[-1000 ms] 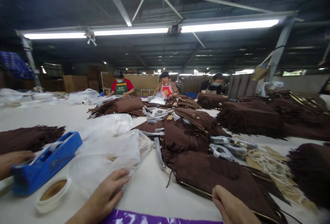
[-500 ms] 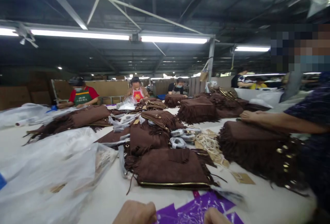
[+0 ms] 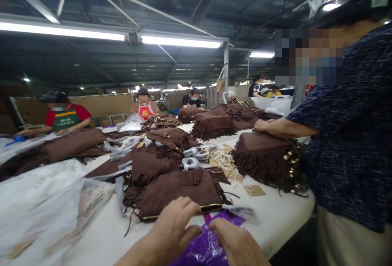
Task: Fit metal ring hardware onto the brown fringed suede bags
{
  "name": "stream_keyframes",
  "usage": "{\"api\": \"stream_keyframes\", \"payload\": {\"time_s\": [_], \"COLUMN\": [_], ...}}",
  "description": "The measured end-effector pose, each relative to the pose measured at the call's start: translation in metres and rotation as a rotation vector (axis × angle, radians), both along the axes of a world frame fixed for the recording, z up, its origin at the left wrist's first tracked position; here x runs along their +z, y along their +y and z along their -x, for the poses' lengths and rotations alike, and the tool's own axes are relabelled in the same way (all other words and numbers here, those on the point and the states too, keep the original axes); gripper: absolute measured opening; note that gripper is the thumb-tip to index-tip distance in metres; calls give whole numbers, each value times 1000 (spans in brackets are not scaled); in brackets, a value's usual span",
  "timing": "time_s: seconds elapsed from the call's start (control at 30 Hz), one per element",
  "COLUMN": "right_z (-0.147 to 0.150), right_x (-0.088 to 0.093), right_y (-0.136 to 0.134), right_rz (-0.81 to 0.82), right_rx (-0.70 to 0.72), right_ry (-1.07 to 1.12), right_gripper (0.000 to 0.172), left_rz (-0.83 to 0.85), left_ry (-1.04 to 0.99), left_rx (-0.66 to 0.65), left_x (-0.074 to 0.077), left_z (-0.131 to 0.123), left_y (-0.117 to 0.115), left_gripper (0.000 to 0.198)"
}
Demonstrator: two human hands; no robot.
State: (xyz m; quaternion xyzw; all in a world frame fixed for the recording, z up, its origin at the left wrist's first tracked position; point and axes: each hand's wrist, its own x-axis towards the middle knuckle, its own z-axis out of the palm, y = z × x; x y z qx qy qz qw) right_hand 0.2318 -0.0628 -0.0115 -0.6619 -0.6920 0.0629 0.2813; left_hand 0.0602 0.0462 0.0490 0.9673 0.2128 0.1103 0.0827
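Both my hands rest at the table's near edge on a crinkled purple plastic bag (image 3: 205, 245). My left hand (image 3: 173, 229) has its fingers curled down onto the bag, thumb pinching the film. My right hand (image 3: 235, 243) lies over the bag's right side with its fingers bent; only its back shows. Just beyond the hands lies a flat brown fringed suede bag (image 3: 177, 190) with a gold bar along its near edge.
Several more brown fringed bags (image 3: 211, 123) are piled across the white table (image 3: 275, 213). Clear plastic bags (image 3: 45, 204) lie at the left. A person in a dark patterned top (image 3: 349, 135) stands at the right, a hand on a fringed bag stack (image 3: 263, 157). Other workers sit opposite.
My view has swung to the right; the blue tape dispenser has left the frame. Both hands have moved together onto the purple bag, and the person on the right has come into view.
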Motion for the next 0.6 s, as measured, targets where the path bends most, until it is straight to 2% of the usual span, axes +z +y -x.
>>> {"api": "stream_keyframes", "payload": {"time_s": [0.07,0.1,0.2,0.23,0.3,0.47,0.53,0.6], "right_z": [-17,-25,-38,-40,-39,-24,-15,-6], "right_x": [10,15,24,26,31,41,42,39], "right_y": [6,8,13,14,17,31,40,50], "right_rz": [41,46,50,54,53,-60,-68,-54], "right_rx": [15,3,-36,-31,12,207,215,169], "right_ry": [138,193,288,294,276,266,261,233], "right_gripper": [29,28,20,19,21,20,21,20], "left_rz": [-57,-78,-46,-26,-5,55,108,175], "left_ry": [42,83,140,127,74,-37,-72,-110], "left_rx": [85,117,170,184,213,225,215,208], "left_x": [-4,-9,-22,-23,-20,2,6,5], "left_z": [10,16,26,26,24,12,10,10], "left_y": [24,37,70,78,88,98,102,108], "left_gripper": [46,46,12,17,26,26,28,30]}}
